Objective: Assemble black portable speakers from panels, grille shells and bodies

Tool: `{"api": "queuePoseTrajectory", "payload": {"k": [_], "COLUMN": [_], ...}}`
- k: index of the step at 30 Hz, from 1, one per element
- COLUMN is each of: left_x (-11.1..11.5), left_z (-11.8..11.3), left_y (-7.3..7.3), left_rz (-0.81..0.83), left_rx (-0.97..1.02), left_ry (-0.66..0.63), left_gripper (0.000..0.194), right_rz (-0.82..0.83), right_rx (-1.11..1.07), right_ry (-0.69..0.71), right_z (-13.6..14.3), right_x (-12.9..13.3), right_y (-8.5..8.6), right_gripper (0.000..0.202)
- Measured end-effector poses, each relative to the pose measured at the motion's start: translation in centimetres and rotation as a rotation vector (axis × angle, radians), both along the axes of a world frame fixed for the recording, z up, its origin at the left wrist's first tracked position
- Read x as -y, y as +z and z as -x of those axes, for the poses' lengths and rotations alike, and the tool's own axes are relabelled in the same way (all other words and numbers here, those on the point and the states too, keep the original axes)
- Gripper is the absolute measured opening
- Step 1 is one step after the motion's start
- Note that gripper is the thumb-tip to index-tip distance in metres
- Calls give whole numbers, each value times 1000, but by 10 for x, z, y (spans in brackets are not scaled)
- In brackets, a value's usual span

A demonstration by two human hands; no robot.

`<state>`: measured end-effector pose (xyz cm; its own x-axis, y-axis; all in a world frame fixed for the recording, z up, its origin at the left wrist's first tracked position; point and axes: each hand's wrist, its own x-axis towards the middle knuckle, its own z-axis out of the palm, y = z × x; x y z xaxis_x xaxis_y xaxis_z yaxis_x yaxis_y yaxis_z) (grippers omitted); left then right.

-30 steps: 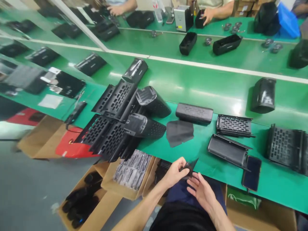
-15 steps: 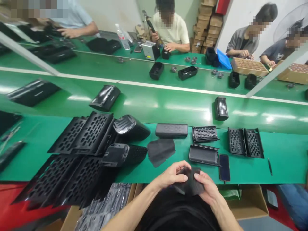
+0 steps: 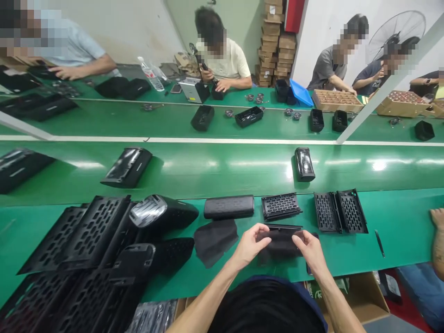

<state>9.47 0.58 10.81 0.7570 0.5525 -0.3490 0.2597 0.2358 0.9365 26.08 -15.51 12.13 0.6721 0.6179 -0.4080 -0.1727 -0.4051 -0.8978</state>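
Observation:
A thin sheet of black mesh cloth (image 3: pixel 280 245) hangs stretched between my hands, in front of a black plastic shell (image 3: pixel 286 227) that it largely covers. My left hand (image 3: pixel 252 244) pinches the cloth by its upper left corner. At the upper right, my right hand (image 3: pixel 310 247) holds it between thumb and fingers. Further back lies a perforated black grille panel (image 3: pixel 281 205). Left of my hands, another piece of black mesh cloth (image 3: pixel 215 240) rests on the green table. Whether the cloth touches the shell, I cannot tell.
Large perforated black panels (image 3: pixel 93 231) are piled at the left, beside black speaker housings (image 3: pixel 163 210). Two grille panels (image 3: pixel 340 211) and a pen (image 3: pixel 379 243) lie to the right. A co-worker's arm (image 3: pixel 437 240) rests at the right edge. Beyond runs a green conveyor belt (image 3: pixel 215 171).
Both hands have moved forward from the table's front edge to over the shell. The gathered cloth is now spread flat between them. The camera view has shifted.

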Motion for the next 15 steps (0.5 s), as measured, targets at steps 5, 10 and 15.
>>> {"api": "queuePoseTrajectory", "payload": {"k": [5, 10, 15], "left_x": [-13, -41, -68], "left_z": [1, -43, -98], "left_y": [-3, -7, -22], "left_rz": [-14, -439, -782], "left_rx": [-20, -126, -335], "left_ry": [99, 31, -61], "left_gripper": [30, 14, 19], "right_rz": [-19, 47, 212], "right_rx": [-44, 224, 382], "right_ry": [42, 70, 78], "right_z": [-16, -60, -103], "right_x": [-18, -56, -94], "right_y": [-3, -21, -51], "right_gripper": [46, 46, 28]}}
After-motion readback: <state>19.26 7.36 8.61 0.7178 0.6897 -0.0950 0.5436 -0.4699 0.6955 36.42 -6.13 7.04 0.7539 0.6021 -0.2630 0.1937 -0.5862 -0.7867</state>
